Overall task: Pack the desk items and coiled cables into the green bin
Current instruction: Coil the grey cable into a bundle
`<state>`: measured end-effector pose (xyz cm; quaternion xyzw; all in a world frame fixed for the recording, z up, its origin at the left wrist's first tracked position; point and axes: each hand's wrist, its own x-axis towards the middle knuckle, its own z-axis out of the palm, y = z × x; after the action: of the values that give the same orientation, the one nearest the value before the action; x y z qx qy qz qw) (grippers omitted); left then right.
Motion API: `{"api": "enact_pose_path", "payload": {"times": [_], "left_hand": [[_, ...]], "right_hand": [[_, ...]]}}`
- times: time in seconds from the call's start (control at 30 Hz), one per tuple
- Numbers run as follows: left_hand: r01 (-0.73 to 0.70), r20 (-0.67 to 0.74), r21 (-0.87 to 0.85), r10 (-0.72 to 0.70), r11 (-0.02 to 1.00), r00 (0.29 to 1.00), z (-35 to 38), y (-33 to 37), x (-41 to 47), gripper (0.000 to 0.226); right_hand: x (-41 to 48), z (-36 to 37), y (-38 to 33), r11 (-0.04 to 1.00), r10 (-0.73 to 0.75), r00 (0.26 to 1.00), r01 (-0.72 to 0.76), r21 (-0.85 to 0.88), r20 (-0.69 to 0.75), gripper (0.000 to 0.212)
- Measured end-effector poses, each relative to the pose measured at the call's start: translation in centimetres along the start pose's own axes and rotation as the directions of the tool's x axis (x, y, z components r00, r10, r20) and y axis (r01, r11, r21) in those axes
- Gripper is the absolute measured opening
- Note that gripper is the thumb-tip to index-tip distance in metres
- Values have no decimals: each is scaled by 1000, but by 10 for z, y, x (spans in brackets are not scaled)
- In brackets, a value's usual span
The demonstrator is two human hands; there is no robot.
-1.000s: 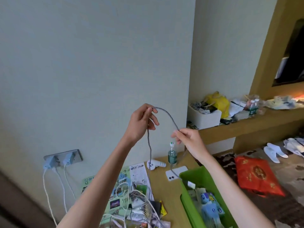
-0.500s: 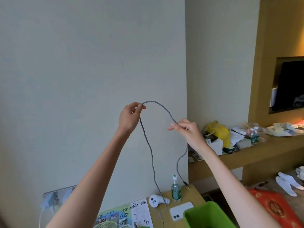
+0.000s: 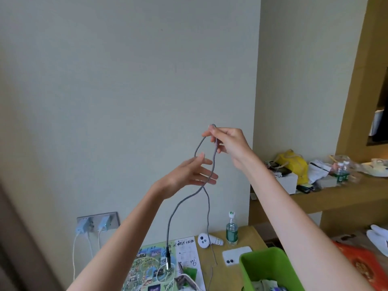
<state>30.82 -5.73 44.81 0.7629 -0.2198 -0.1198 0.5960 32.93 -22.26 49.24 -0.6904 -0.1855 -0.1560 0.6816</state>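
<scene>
Lowered and opened since the earlier frame, the left grip (image 3: 189,175) is no longer being used to carry the grey cable (image 3: 168,234). Its fingers are being held straight, and one strand is passing across their tips, though actual contact cannot be told for certain.

Below it, the plug end (image 3: 167,260) is being left to dangle just above the map (image 3: 147,267) and a loose white cord (image 3: 190,277) on the counter (image 3: 248,234). If the cable is swung while being coiled, the plug is likely to be caught in that cord.

The other, thinner strand is being trailed down onto the counter between the white controller (image 3: 207,240) and the white phone (image 3: 236,254), near the bottle (image 3: 232,229). A hard pull could see the bottle being tipped.

Higher up, the fold of the cable is being pinched between thumb and fingertips by the right grip (image 3: 228,143). With so little being held, the fold could be lost once the left grip starts gathering.

At the lower right, the green bin (image 3: 270,261) is waiting, already partly filled. The cable is not yet being coiled, and loose strands could be snagged on its rim.
</scene>
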Motion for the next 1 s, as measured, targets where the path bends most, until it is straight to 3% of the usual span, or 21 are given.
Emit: {"api": "enact_pose_path", "payload": {"times": [0.07,0.13,0.3,0.43,0.5,0.57,0.67,0.73,0.83,0.87,0.93,1.0], "left_hand": [[37,104,-33,-33,999,994,4,-9,-12,60],[-8,86,-37,11,999,996,1,-19,-23,53],[-166,-252,106,188,980,949,-26,-38,-44,23],[-264,-424,155,306,952,853,-46,-32,-53,23],[-298,-449,164,341,940,826,-53,-24,-56,24],[-319,-445,166,359,933,820,-57,-16,-57,25],[-322,-420,171,364,931,831,-61,-6,-57,25],[-318,-395,176,362,932,844,-64,-1,-57,25],[-317,-366,163,356,934,860,-67,1,-58,26],[-313,-365,159,351,936,862,-69,1,-58,26],[-303,-372,155,340,940,864,-71,0,-58,26],[-294,-383,148,329,944,863,-72,-3,-58,26]], "right_hand": [[2,10,-3,999,12,999,-10,40,-38,29],[4,19,-3,996,28,995,-20,87,-91,27],[2,27,10,987,99,967,-66,144,-236,28],[0,30,28,984,109,932,-151,-98,-345,41],[-5,34,36,973,63,951,-126,-195,-301,33],[-11,40,42,988,9,983,-37,-152,-184,15],[-17,49,52,955,-111,990,83,-284,-86,44],[-17,53,54,916,-159,983,111,-385,-96,48],[-15,58,53,883,-160,987,141,-448,-3,19],[-15,60,53,882,-166,986,157,-445,18,5],[-17,65,55,909,-166,984,177,-378,62,10],[-22,70,54,972,-100,981,133,-194,169,20]]}}
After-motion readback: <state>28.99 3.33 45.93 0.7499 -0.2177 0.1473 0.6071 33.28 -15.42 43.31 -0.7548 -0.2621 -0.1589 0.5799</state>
